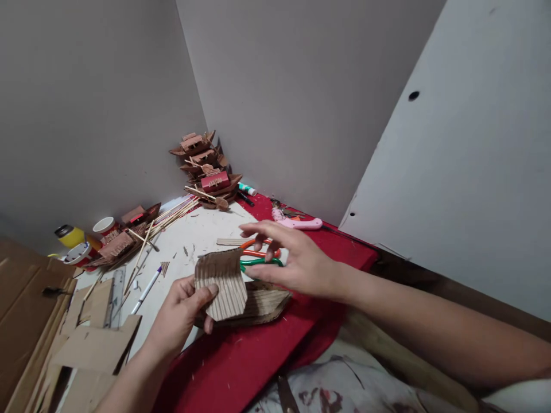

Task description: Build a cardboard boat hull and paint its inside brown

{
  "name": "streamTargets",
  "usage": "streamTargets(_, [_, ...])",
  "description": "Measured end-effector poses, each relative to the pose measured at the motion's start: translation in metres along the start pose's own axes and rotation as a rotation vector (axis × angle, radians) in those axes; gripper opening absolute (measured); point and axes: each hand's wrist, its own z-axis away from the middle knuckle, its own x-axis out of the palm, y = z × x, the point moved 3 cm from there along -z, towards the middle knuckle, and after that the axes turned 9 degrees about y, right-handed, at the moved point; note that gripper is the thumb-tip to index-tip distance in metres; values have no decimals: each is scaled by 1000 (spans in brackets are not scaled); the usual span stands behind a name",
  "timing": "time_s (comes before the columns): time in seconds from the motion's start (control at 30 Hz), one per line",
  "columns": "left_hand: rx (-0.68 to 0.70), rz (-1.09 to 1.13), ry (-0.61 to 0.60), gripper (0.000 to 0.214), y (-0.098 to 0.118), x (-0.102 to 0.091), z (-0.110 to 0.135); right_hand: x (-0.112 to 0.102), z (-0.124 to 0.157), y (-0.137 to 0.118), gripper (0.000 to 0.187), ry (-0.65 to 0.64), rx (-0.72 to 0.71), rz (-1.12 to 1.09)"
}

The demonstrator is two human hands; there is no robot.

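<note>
Flowery cloth [321, 390] is closest to me, by the near edge of the table [228, 367]. My left hand [185, 301] pinches a bent bit of bumpy cardboard [226, 292], thumb on top, over a cardboard boat [271, 303] near that edge. My right hand [301, 261] is open, thumb and fingers apart; I cannot tell if it touches the orange and green handles [255, 253]. Little brown boats [206, 166] sit at the far corner.
</note>
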Motion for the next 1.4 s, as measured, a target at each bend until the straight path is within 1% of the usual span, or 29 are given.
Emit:
streamTargets(0.03, [-16,-6,-42,20,-1,3,2,4,-1,-3,55,-52,-96,46])
streamTargets(0.1, [-24,-31,-113,22,-2,8,7,15,-3,-5,37,-157,-215,74])
streamTargets(0.17, [4,-105,-133,26,-4,12,12,24,-5,-3,20,-229,-244,64])
streamTargets(0.2, [38,-158,-111,28,-5,13,14,27,-6,0,20,-242,-249,57])
streamTargets(0.3, [110,-257,-21,33,-5,13,15,30,-7,5,20,-191,-311,63])
streamTargets(0.37, [90,-227,-18,34,-5,12,15,28,-7,7,20,-135,-353,21])
streamTargets(0.4, [75,-202,-28,35,-4,12,14,27,-7,7,19,-126,-347,-25])
streamTargets(0.47, [83,-172,-22,35,-2,11,15,25,-8,6,17,-152,-249,-145])
streamTargets(0.53, [119,-179,10,33,1,10,18,24,-9,5,14,-215,-56,-266])
streamTargets(0.6, [178,-235,51,32,5,10,23,26,-7,3,20,-281,133,-367])
streamTargets(0.63, [218,-280,69,32,7,11,25,28,-6,1,24,-309,188,-404])
streamTargets(0.67, [269,-334,81,31,8,11,27,31,-4,0,24,-330,198,-417])
streamTargets(0.7, [334,-395,93,31,9,12,29,33,-3,-1,20,-336,159,-401])
streamTargets(0.73, [413,-458,106,30,10,13,29,36,-2,-3,15,-323,75,-356])
streamTargets(0.8, [587,-567,157,26,12,13,28,41,1,-4,13,-239,-182,-207])
streamTargets(0.83, [640,-598,192,25,12,13,27,43,3,-4,13,-188,-314,-127])
streamTargets(0.87, [642,-596,216,24,11,12,24,45,5,-3,13,-142,-421,-65])
streamTargets(0.9, [591,-563,224,24,10,11,21,47,6,-2,14,-96,-490,-36])
streamTargets(0.93, [501,-508,214,26,8,9,18,47,6,-1,15,-60,-509,-38])
streamTargets(0.97, [398,-446,196,28,6,9,15,47,5,0,14,-38,-481,-65])
streamTargets(1.03, [250,-326,152,31,4,8,14,46,1,1,14,-36,-330,-141])
streamTargets(1.1, [209,-257,131,32,5,9,17,45,-2,0,15,-91,-155,-193])
streamTargets(1.13, [208,-237,126,32,5,10,18,44,-2,-1,17,-121,-98,-203])
streamTargets(1.17, [208,-222,125,33,5,10,19,44,-2,-2,19,-131,-78,-209])
streamTargets(1.2, [202,-210,129,34,4,11,20,44,-1,-3,19,-129,-101,-209])
streamTargets(1.23, [192,-192,131,34,2,11,19,45,0,-4,20,-116,-177,-194])
streamTargets(1.33, [142,-55,110,32,-6,12,15,48,7,-6,25,-73,-567,-55])
streamTargets(1.37, [126,-2,107,31,-8,12,13,49,9,-6,27,-77,-648,-8])
streamTargets(1.4, [106,38,105,30,-10,12,12,50,8,-4,27,-82,-653,13])
